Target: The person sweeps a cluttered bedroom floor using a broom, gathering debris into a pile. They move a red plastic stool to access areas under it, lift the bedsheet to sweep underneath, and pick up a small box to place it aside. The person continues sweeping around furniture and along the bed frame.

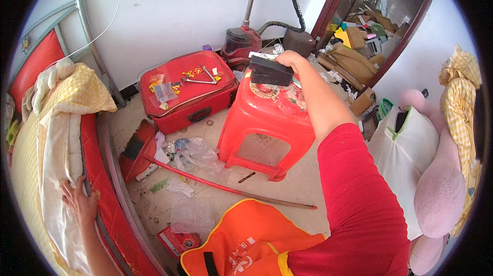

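Observation:
My right hand reaches out over a red plastic stool and grips a dark box-like object at its right end. A white item shows just behind the box; whether my fingers hold it too is hidden. Flower patterns and a round emblem decorate the stool's seat. My left hand rests with its fingers apart on the edge of the bed, against pale bedding and the red side of the mattress.
A red suitcase with small items on it lies by the wall, near a canister vacuum cleaner. A broom, plastic bags and litter cover the floor. Cardboard heaps up at the doorway; a pink plush toy stands right.

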{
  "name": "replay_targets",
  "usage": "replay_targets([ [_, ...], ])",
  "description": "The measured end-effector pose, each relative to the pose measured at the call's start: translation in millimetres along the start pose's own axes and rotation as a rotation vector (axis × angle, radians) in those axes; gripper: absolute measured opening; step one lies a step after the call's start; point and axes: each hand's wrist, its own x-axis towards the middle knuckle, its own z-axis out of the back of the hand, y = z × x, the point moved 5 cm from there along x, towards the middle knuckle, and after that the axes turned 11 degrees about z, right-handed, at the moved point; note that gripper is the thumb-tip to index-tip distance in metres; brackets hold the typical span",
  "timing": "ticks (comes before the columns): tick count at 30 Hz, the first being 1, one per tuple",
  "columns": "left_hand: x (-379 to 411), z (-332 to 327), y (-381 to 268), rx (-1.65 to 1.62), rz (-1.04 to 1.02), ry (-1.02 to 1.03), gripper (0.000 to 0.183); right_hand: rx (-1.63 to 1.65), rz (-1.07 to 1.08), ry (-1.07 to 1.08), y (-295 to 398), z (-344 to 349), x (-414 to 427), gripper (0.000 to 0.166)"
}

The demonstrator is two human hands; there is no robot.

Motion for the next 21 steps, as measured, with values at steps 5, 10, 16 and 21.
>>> replay_targets([
  [5, 2.1, -5.1, 1.0, 0.01, 0.008, 0.001, 0.047, -0.04, 0.082, -0.146, 4.2, 26.4, -17.9, 0.042],
  [10, 0.8, -3.8, 3.8, 0.008, 0.02, -0.029, 0.048, -0.037, 0.197, -0.486, 5.5, 81.3, -119.2, 0.036],
  [16, 0.1, -7.2, 4.3, 0.015, 0.004, -0.046, 0.05, -0.206, 0.222, -0.559, -57.2, 55.4, -163.9, 0.025],
  [21, 0.6, -7.6, -0.7, 0.059, 0.032, 0.076, 0.055, 0.071, 0.368, -0.614, -35.7, 45.2, -191.4, 0.013],
])
